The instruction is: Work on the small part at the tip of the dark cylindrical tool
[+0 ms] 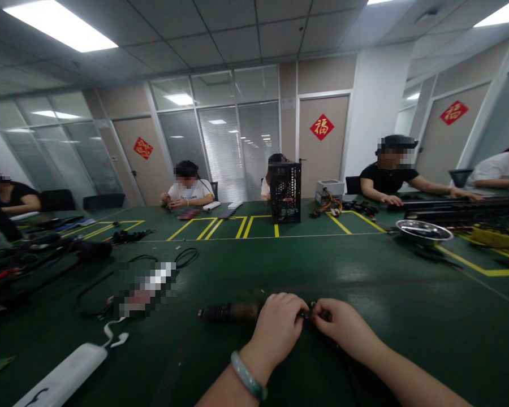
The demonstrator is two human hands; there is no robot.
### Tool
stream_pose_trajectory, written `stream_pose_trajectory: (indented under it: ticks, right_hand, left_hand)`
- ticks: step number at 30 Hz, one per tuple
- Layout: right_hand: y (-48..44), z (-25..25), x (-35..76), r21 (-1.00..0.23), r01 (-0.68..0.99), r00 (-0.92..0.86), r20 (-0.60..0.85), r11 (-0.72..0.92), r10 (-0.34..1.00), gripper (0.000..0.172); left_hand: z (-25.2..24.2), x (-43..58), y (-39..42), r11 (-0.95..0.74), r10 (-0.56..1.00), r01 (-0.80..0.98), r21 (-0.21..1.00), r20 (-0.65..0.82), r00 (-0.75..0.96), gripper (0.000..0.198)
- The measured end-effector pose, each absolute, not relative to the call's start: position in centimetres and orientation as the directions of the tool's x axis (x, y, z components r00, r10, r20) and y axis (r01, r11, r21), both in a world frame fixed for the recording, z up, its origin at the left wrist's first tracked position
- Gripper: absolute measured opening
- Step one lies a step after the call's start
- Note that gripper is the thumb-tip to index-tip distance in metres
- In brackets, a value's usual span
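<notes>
**Left hand** [275, 330]: curled closed over the right end of a dark cylindrical piece [231, 312]. The piece lies flat on the green table [365, 277], centre, near the wearer's edge. There is a pale green bangle [248, 381] at the wrist.

**Right hand** [339, 323]: thumb and fingertips pressed together, pinching a small black part [307, 312] where the two hands meet. The part is too small to identify.

**Surroundings:** loose black cables [182, 257] to the left and a white device [63, 379] at the near left corner. A black perforated computer case [285, 192] stands mid-table, and a steel bowl [424, 230] sits to the right. Other people are seated along the far and side edges.

**Risks, as judged:**
- The pinch is slight, so the black part could slip out. Dark on dark green, it would be hard to find.
- The cylinder could roll, since only one end is gripped.
- Both forearms are close to the table edge, so a dropped part could go off it.

**Writing:** a red diamond sign [322, 127] on the far door bears a gold 福, and two like it hang on other doors. The mark on the white device is unreadable.
</notes>
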State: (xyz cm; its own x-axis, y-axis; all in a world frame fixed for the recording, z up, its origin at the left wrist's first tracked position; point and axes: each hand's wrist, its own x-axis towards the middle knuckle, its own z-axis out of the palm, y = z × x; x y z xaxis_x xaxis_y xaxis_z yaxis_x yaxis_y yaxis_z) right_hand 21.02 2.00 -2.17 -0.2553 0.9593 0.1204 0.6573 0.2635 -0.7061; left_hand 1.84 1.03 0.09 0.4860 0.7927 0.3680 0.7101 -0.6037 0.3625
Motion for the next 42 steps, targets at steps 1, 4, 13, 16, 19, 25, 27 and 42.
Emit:
stream_pose_trajectory:
  ticks: [1,4,13,16,19,25,27,42]
  right_hand:
    - [2.0,-2.2,21.0,-0.704,0.661,-0.255,0.117,0.261,0.96,0.012]
    - [1.9,-1.9,20.9,-0.711,0.658,-0.245,0.109,0.248,0.963,0.013]
    - [1.9,-2.0,21.0,-0.725,0.64,-0.27,0.095,0.252,0.958,0.014]
    - [1.9,-2.2,21.0,-0.723,0.644,-0.262,0.098,0.249,0.96,0.017]
    - [2.0,-2.3,21.0,-0.726,0.639,-0.264,0.103,0.254,0.959,0.017]
    - [2.0,-2.6,21.1,-0.718,0.646,-0.269,0.104,0.259,0.958,0.013]
    - [2.1,-2.5,21.0,-0.705,0.657,-0.274,0.108,0.268,0.956,0.012]
    - [2.1,-2.4,21.1,-0.69,0.664,-0.272,0.135,0.287,0.953,0.01]
  left_hand:
    - [0.2,1.8,1.0,-0.603,0.794,0.712,0.361,0.365,0.487,0.022]
    - [0.4,1.8,0.9,-0.603,0.794,0.714,0.356,0.354,0.494,0.021]
    - [0.2,1.8,1.0,-0.599,0.796,0.706,0.379,0.379,0.472,0.018]
    - [0.2,1.8,1.0,-0.608,0.79,0.694,0.384,0.381,0.481,0.016]
    - [0.2,1.7,1.0,-0.617,0.783,0.688,0.381,0.382,0.49,0.015]
    - [-0.3,1.9,1.0,-0.582,0.806,0.722,0.374,0.385,0.45,0.024]
    - [-0.4,2.0,1.0,-0.565,0.814,0.746,0.352,0.381,0.438,0.022]
    - [0.1,2.2,1.0,-0.529,0.841,0.757,0.384,0.355,0.407,0.016]
